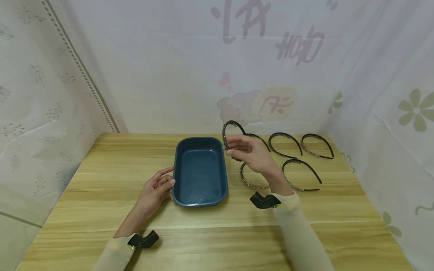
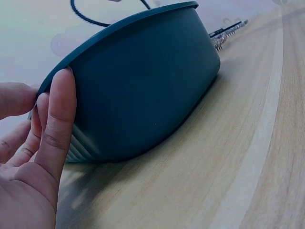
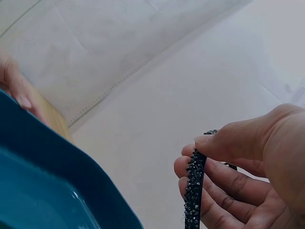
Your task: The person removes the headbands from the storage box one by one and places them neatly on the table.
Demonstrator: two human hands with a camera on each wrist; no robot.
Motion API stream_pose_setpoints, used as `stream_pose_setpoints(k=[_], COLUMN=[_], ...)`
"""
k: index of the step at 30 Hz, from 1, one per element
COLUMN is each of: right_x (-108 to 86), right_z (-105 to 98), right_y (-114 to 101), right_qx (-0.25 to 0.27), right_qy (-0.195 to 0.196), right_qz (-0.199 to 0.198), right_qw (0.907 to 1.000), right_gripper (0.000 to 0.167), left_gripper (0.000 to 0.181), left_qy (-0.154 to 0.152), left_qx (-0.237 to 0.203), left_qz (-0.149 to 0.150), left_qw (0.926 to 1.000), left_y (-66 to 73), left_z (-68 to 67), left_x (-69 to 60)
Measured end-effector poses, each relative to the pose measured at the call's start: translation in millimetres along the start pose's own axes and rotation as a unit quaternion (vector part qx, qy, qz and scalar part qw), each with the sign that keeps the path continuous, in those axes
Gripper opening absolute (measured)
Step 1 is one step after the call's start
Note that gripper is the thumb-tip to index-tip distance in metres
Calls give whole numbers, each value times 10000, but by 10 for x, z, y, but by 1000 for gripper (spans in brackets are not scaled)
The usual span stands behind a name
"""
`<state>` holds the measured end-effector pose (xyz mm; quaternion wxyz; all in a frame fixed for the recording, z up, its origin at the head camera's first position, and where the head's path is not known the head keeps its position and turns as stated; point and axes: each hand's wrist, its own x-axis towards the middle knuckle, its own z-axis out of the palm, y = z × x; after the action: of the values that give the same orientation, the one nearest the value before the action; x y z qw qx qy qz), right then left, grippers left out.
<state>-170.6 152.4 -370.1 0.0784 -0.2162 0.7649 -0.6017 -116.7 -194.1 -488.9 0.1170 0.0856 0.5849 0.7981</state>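
My right hand (image 1: 256,156) pinches a black headband (image 1: 225,131) covered in dark glittery beads, its thumb and fingers on the beaded band. It is raised over the right rim of a blue rectangular tray (image 1: 200,177). Close up in the right wrist view, the beads of that headband (image 3: 193,193) stand out between thumb and fingers. On the tray's left side, my left hand (image 1: 156,192) grips the rim between thumb and fingers, as the left wrist view also shows. Nothing lies inside the tray (image 2: 143,86), which rests on the table.
Several toothed headbands lie right of the tray: one at the far right (image 1: 317,146), one beside it (image 1: 285,144), a nearer one (image 1: 301,175), and others partly behind my right hand. The wooden table (image 1: 210,244) meets patterned cloth (image 1: 162,86) at the back and sides.
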Motion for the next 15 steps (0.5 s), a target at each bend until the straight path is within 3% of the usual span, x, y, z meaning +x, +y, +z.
stream_pose_setpoints(k=[15], right_x=[-186], right_z=[-421], right_y=[147], right_qx=[-537], right_qy=[455], right_qz=[697], right_qw=[9951], right_gripper=[44], left_gripper=[53], left_qy=[-102], left_qx=[-107], left_qz=[70], left_qw=[9999], left_y=[-1], left_z=[-1], left_x=[-3])
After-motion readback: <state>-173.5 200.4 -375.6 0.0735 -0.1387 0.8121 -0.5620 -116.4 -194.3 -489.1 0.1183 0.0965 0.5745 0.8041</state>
